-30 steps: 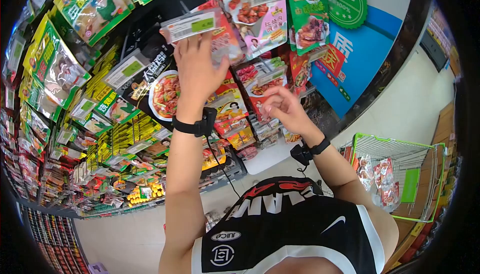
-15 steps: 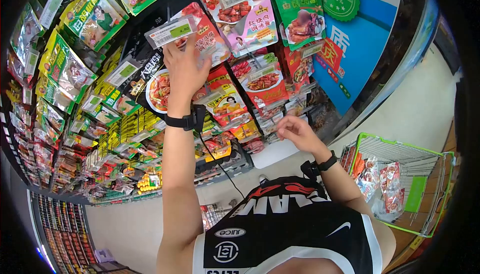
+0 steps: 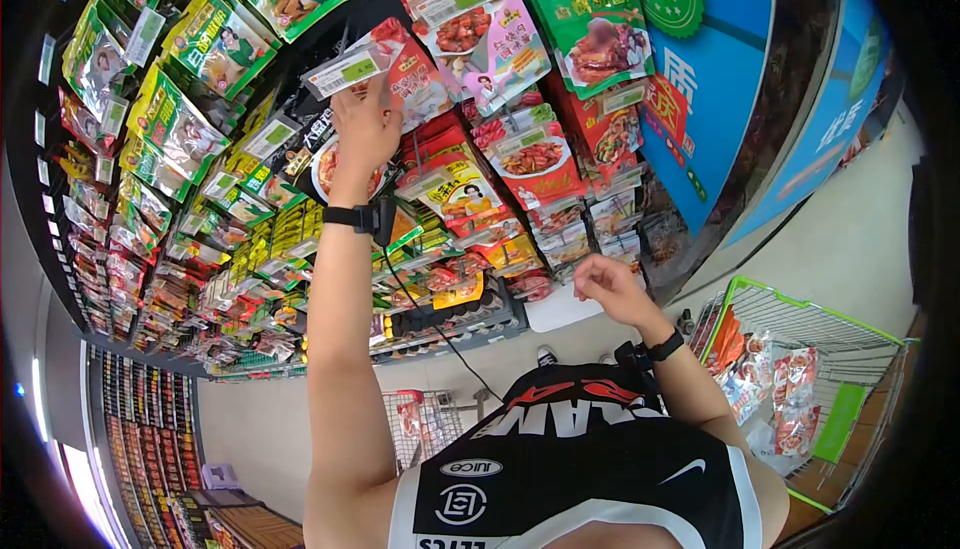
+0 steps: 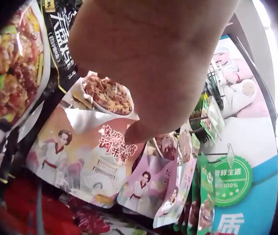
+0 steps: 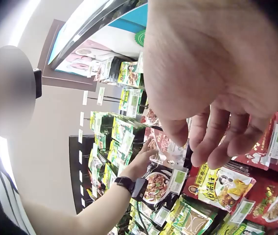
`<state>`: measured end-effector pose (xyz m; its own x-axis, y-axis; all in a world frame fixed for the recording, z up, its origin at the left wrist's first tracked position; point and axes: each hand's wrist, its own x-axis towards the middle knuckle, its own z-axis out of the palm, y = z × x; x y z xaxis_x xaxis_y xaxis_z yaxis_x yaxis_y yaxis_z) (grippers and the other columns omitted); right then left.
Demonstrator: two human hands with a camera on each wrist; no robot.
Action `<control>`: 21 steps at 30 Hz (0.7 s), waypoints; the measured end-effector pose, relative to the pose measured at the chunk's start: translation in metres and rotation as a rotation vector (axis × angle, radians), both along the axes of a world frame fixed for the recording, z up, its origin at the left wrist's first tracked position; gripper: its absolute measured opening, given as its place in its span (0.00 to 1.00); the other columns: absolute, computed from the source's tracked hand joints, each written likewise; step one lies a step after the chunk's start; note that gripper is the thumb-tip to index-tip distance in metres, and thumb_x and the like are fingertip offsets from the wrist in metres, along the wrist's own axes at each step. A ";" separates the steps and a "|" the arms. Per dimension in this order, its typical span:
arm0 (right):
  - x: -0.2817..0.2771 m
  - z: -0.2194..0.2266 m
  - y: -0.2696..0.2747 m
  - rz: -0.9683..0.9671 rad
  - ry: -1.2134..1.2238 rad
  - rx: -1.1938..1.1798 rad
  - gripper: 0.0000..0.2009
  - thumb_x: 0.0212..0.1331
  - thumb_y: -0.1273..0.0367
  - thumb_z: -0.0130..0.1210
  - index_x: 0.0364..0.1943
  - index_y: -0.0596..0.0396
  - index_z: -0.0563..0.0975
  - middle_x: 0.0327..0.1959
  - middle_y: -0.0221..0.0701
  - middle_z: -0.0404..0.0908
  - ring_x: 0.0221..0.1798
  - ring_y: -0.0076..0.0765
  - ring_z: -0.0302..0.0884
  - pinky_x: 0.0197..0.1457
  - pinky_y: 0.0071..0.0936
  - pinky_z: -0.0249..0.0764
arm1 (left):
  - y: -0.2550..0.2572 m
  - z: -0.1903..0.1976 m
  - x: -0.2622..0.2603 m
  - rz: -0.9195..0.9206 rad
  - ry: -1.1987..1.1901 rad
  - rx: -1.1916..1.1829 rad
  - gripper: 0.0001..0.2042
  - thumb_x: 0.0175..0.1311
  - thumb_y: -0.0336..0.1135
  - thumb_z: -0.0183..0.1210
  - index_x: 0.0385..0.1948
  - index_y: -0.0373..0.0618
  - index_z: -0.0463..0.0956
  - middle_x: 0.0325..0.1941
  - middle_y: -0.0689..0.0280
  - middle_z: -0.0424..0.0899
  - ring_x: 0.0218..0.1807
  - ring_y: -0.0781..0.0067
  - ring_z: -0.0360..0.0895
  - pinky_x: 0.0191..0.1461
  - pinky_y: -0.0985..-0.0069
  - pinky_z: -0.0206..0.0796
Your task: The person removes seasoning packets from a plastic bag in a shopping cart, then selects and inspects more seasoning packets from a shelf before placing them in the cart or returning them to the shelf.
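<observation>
High on the rack, my left hand (image 3: 365, 134) reaches up with extended fingers to a red-and-pink seasoning packet (image 3: 415, 79), its fingertips just under a price tag (image 3: 347, 73). In the left wrist view the hand (image 4: 149, 54) covers the upper part of this packet (image 4: 85, 161), with the thumb over its front; the other fingers are hidden. A black packet (image 4: 63, 44) with a food picture hangs beside it. My right hand (image 3: 612, 289) is held below the rack, loosely curled and holding nothing. The right wrist view shows its relaxed fingers (image 5: 217, 132).
Green packets (image 3: 590, 24), pink packets (image 3: 490, 54) and red packets (image 3: 530, 159) hang on hooks around. A blue sign panel (image 3: 715, 9) borders the rack. A green-rimmed shopping cart (image 3: 850, 319) with packets inside stands at right, another cart (image 3: 405, 409) below. A person stands in the right wrist view.
My left hand stays at the red-and-pink packet under the price tag. My right hand has lowered away from the hanging packets. The head view has shifted, showing more of the floor and carts.
</observation>
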<state>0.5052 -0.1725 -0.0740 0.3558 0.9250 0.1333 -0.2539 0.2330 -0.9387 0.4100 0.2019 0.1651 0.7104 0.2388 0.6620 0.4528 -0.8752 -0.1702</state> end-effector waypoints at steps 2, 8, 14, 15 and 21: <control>-0.001 -0.004 -0.006 0.014 -0.003 0.019 0.04 0.66 0.72 0.55 0.39 0.57 0.74 0.33 0.26 0.78 0.37 0.20 0.77 0.42 0.22 0.75 | -0.008 -0.002 0.012 0.028 -0.022 -0.058 0.37 0.52 0.42 0.62 0.68 0.55 0.62 0.58 0.42 0.65 0.62 0.38 0.61 0.63 0.47 0.56; 0.000 -0.015 -0.034 -0.021 -0.004 -0.020 0.04 0.66 0.71 0.56 0.38 0.56 0.75 0.32 0.26 0.78 0.36 0.20 0.77 0.41 0.21 0.74 | -0.004 -0.001 0.041 0.058 -0.018 0.056 0.45 0.51 0.43 0.65 0.74 0.61 0.50 0.52 0.34 0.73 0.58 0.35 0.68 0.64 0.52 0.61; -0.003 -0.027 -0.066 -0.148 0.007 0.000 0.04 0.66 0.71 0.56 0.38 0.57 0.75 0.31 0.25 0.79 0.35 0.20 0.77 0.39 0.21 0.74 | 0.007 -0.001 0.047 0.180 0.077 -0.216 0.48 0.49 0.45 0.67 0.74 0.64 0.48 0.69 0.35 0.57 0.70 0.34 0.56 0.70 0.52 0.57; -0.003 -0.024 -0.072 -0.171 0.005 0.003 0.04 0.66 0.71 0.55 0.38 0.57 0.75 0.31 0.25 0.78 0.35 0.20 0.77 0.39 0.21 0.74 | 0.006 0.002 0.047 0.208 0.110 -0.285 0.47 0.49 0.45 0.67 0.74 0.63 0.48 0.69 0.34 0.57 0.70 0.33 0.56 0.70 0.53 0.56; -0.022 -0.013 -0.099 -0.282 -0.051 -0.091 0.04 0.65 0.71 0.56 0.38 0.56 0.74 0.31 0.26 0.78 0.35 0.21 0.77 0.39 0.22 0.74 | 0.003 -0.018 0.042 -0.064 -0.013 -0.172 0.36 0.51 0.45 0.66 0.64 0.45 0.66 0.64 0.35 0.63 0.66 0.34 0.62 0.70 0.56 0.57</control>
